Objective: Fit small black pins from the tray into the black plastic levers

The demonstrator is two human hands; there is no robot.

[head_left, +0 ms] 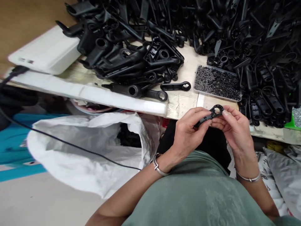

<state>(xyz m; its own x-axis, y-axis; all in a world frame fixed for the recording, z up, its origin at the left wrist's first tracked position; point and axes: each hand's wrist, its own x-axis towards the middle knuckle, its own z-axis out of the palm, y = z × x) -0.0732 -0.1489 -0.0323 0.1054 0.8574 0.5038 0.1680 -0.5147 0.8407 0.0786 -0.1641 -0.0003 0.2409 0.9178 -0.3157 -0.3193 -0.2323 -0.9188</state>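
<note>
Both my hands hold one black plastic lever part (211,115) with a ring at its end, just in front of the table edge. My left hand (188,133) grips its shaft with fingers curled round it. My right hand (235,128) pinches the ring end from the right, thumb near the hole. Each wrist wears a silver bangle. A clear tray of small black pieces (217,82) lies on the table just beyond my hands.
Large heaps of black plastic lever parts (141,56) cover the table (185,102). A white box (47,51) sits at the left. Below the table edge an open white sack (94,150) holds black parts, with a black cable (70,143) crossing it.
</note>
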